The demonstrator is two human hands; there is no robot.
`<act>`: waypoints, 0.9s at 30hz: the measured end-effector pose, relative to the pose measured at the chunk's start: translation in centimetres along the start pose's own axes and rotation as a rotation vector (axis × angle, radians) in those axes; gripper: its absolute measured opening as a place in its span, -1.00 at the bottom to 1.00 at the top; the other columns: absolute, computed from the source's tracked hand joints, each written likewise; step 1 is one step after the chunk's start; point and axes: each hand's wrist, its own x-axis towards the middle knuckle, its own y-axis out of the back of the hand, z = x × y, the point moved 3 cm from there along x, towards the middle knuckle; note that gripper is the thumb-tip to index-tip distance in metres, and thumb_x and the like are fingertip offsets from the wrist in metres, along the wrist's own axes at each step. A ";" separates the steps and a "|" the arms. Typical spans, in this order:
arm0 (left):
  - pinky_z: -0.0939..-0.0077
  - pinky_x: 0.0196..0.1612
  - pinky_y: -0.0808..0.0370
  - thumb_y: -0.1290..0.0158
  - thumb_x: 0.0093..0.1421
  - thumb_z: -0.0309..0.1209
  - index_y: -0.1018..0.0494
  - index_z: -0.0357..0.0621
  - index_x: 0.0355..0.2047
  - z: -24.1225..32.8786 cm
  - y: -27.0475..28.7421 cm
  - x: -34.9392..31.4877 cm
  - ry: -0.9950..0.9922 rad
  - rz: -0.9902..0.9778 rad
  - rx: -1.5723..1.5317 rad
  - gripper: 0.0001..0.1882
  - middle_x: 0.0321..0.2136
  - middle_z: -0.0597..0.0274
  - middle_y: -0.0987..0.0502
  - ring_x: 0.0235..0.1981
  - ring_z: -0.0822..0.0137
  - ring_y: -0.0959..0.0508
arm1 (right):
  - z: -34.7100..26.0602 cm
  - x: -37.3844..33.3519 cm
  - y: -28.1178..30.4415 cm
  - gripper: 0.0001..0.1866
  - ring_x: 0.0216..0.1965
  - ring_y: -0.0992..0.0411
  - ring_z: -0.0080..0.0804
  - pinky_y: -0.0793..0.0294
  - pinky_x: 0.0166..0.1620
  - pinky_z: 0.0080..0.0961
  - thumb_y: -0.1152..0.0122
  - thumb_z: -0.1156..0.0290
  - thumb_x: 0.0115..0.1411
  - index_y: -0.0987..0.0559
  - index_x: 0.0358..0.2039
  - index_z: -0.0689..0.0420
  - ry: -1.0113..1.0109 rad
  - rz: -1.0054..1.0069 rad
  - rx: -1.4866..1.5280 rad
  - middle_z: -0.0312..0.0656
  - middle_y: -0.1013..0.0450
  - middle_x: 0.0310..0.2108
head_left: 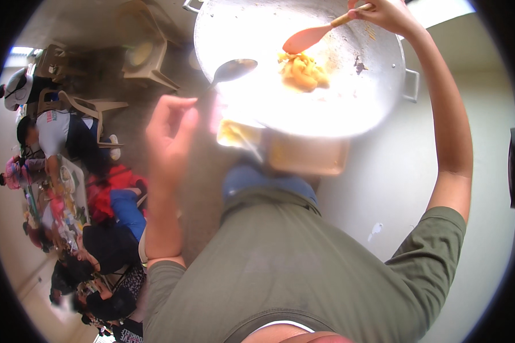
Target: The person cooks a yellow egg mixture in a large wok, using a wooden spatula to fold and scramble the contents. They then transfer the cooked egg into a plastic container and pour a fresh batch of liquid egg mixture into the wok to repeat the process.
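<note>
A wide silvery metal pan (257, 103) with loop handles fills the top of the head view, its middle washed out by glare. In it lies a small heap of yellow-orange food pieces (304, 73), with dark bits stuck to the pan at the right. My right hand (386, 16) is closed round the wooden handle of a spatula (306, 40), whose pinkish blade touches the heap's top edge. My left hand (174, 126), slightly blurred, grips the thin handle of a metal spoon (234, 70). The spoon's bowl hangs over the pan's left rim.
Under the pan's near edge are a container of yellowish food (234, 134) and a tan tray-like box (309, 153). Plastic chairs (149, 57) stand at the far left. Several people sit around a cluttered table (77, 188) on the left; a pale wall (377, 188) runs along the right.
</note>
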 end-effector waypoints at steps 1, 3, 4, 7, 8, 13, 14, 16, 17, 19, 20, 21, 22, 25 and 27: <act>0.63 -0.31 -0.35 -0.10 0.38 -0.51 -0.52 -0.27 -0.14 1.3 -0.2 0.7 0.016 -0.038 0.050 -0.89 -0.43 0.40 -0.50 -0.39 0.60 -0.45 | 0.1 -0.2 0.0 -0.71 -0.10 -0.54 -0.31 -0.26 0.18 -0.11 -0.37 0.06 0.29 -0.74 -0.11 -0.06 -0.015 0.050 -0.069 -0.29 -0.70 -0.17; 0.49 -0.39 -0.44 -0.14 0.33 -0.45 -0.54 -0.23 -0.21 2.8 -1.2 2.4 -0.050 -0.071 0.246 -0.89 -0.59 0.30 -0.56 -0.54 0.47 -0.54 | -0.2 -0.9 -0.3 -0.71 -0.13 -0.54 -0.36 -0.09 0.27 0.01 -0.33 0.02 0.31 -0.73 -0.11 -0.10 -0.049 0.153 -0.209 -0.33 -0.71 -0.20; 0.53 -0.41 -0.37 -0.16 0.33 -0.45 -0.54 -0.23 -0.23 3.1 -1.5 3.2 -0.115 -0.114 0.348 -0.90 -0.60 0.32 -0.49 -0.55 0.50 -0.46 | -0.4 -1.2 -0.5 -0.71 -0.14 -0.54 -0.39 0.00 0.32 0.08 -0.31 0.00 0.33 -0.73 -0.11 -0.12 -0.061 0.203 -0.276 -0.36 -0.72 -0.22; 0.51 -0.45 -0.33 -0.21 0.26 -0.41 -0.56 -0.19 -0.29 3.9 -2.8 5.9 -0.308 -0.238 0.629 -0.89 -0.64 0.20 -0.43 -0.60 0.41 -0.43 | -0.8 -2.9 -1.3 -0.73 -0.16 -0.53 -0.42 0.05 0.32 0.08 -0.28 -0.01 0.34 -0.75 -0.18 -0.14 -0.051 0.119 -0.296 -0.38 -0.73 -0.23; 0.47 -0.45 -0.35 -0.20 0.26 -0.40 -0.57 -0.18 -0.29 3.7 -3.4 6.7 -0.356 -0.293 0.684 -0.88 -0.62 0.17 -0.47 -0.59 0.34 -0.47 | -0.8 -3.4 -1.5 -0.73 -0.17 -0.53 -0.43 0.06 0.32 0.08 -0.27 -0.01 0.34 -0.76 -0.21 -0.15 -0.048 0.092 -0.302 -0.38 -0.73 -0.24; 0.20 -0.39 -0.46 -0.17 0.26 -0.34 -0.54 -0.13 -0.30 1.7 -6.5 9.5 -0.552 -0.504 0.917 -0.87 -0.54 0.07 -0.58 -0.47 0.06 -0.61 | 0.6 -7.2 -3.7 -0.56 -0.36 -0.51 -0.48 -0.17 0.06 -0.38 -0.18 -0.24 0.31 -0.71 -0.28 -0.15 0.025 0.224 -0.421 -0.37 -0.65 -0.44; 0.18 -0.38 -0.46 -0.17 0.26 -0.35 -0.53 -0.13 -0.31 1.4 -6.9 9.7 -0.575 -0.537 0.928 -0.88 -0.53 0.07 -0.58 -0.46 0.05 -0.62 | 0.5 -7.9 -4.1 -0.56 -0.35 -0.51 -0.49 -0.17 0.04 -0.39 -0.17 -0.24 0.31 -0.71 -0.29 -0.15 0.067 0.242 -0.414 -0.37 -0.65 -0.44; 0.15 -0.38 -0.47 -0.15 0.25 -0.37 -0.52 -0.12 -0.31 1.0 -7.7 10.1 -0.629 -0.578 0.945 -0.89 -0.52 0.08 -0.59 -0.43 0.04 -0.62 | 0.6 -9.6 -4.7 -0.54 -0.32 -0.52 -0.52 -0.19 -0.01 -0.40 -0.17 -0.25 0.31 -0.70 -0.32 -0.13 0.135 0.278 -0.399 -0.38 -0.65 -0.44; 0.13 -0.38 -0.47 -0.15 0.25 -0.38 -0.51 -0.12 -0.31 0.8 -8.0 10.2 -0.656 -0.597 0.954 -0.90 -0.51 0.08 -0.59 -0.42 0.03 -0.62 | 0.7 -10.3 -5.2 -0.56 -0.31 -0.53 -0.56 -0.18 -0.06 -0.41 -0.18 -0.24 0.32 -0.69 -0.35 -0.14 0.207 0.351 -0.404 -0.41 -0.66 -0.42; 0.15 -0.38 -0.48 -0.14 0.25 -0.39 -0.50 -0.12 -0.31 0.9 -8.4 10.3 -0.704 -0.609 0.970 -0.91 -0.49 0.09 -0.60 -0.42 0.04 -0.63 | 0.1 -11.1 -5.7 -0.55 -0.32 -0.53 -0.58 -0.19 -0.07 -0.42 -0.18 -0.24 0.32 -0.70 -0.35 -0.15 0.149 0.314 -0.396 -0.43 -0.66 -0.45; 0.15 -0.38 -0.48 -0.14 0.25 -0.39 -0.50 -0.12 -0.31 0.9 -8.5 10.3 -0.727 -0.615 0.978 -0.91 -0.48 0.10 -0.61 -0.42 0.05 -0.63 | -0.1 -11.4 -6.0 -0.55 -0.33 -0.53 -0.59 -0.19 -0.08 -0.42 -0.18 -0.25 0.32 -0.70 -0.35 -0.15 0.120 0.295 -0.391 -0.44 -0.65 -0.46; 0.16 -0.38 -0.48 -0.13 0.25 -0.39 -0.49 -0.12 -0.30 0.8 -8.5 10.4 -0.747 -0.617 0.983 -0.91 -0.48 0.10 -0.61 -0.42 0.05 -0.63 | 0.2 -11.7 -6.4 -0.55 -0.36 -0.52 -0.59 -0.20 -0.10 -0.43 -0.18 -0.26 0.32 -0.70 -0.35 -0.16 0.110 0.314 -0.395 -0.44 -0.64 -0.49; 0.17 -0.38 -0.49 -0.13 0.26 -0.39 -0.49 -0.11 -0.30 0.7 -8.5 10.5 -0.766 -0.619 0.987 -0.91 -0.48 0.11 -0.61 -0.42 0.05 -0.63 | 0.8 -12.1 -7.0 -0.54 -0.38 -0.51 -0.59 -0.20 -0.12 -0.43 -0.18 -0.27 0.31 -0.70 -0.36 -0.16 0.100 0.334 -0.399 -0.44 -0.64 -0.51; 0.18 -0.39 -0.49 -0.13 0.27 -0.38 -0.49 -0.09 -0.29 0.6 -8.4 10.7 -0.798 -0.614 0.995 -0.92 -0.48 0.13 -0.61 -0.43 0.05 -0.63 | 0.8 -12.9 -7.7 -0.54 -0.45 -0.53 -0.54 -0.29 -0.12 -0.40 -0.20 -0.28 0.30 -0.73 -0.34 -0.17 0.009 0.329 -0.407 -0.41 -0.63 -0.56; 0.19 -0.40 -0.49 -0.12 0.28 -0.38 -0.49 -0.08 -0.29 0.5 -8.1 10.9 -0.823 -0.601 0.998 -0.92 -0.48 0.15 -0.62 -0.43 0.06 -0.63 | 0.4 -13.7 -7.6 -0.53 -0.48 -0.54 -0.52 -0.33 -0.11 -0.38 -0.20 -0.29 0.29 -0.75 -0.32 -0.18 -0.051 0.313 -0.404 -0.39 -0.62 -0.57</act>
